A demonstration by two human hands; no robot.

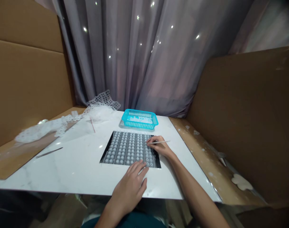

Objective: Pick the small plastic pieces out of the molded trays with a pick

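Sheet (130,148), black and covered in rows of pale round dots, is lying flat on the white table (75,171) in the head view, directly in front of the person. The left hand (131,186) is resting palm down at the sheet's near edge. Its fingers are lying open and loosely spread, and the fingertips are touching the last row of dots. The right hand (159,148) is sitting on the sheet's right edge. Its fingers are curling closed around a thin pale stick (158,142). The stick is lying nearly level, with one end pointing left over the dots and the other sticking out to the right of the hand.

Just beyond the sheet's far edge a turquoise basket (139,119) is standing, with white bits showing inside. Tweezers (49,152) are lying well to the left on the table. White perforated scraps (63,123) are piling up at the far left corner, with a thin red stick (92,125) beside them. Cardboard (248,120) is walling in both sides, and a grey curtain (146,57) is hanging behind.
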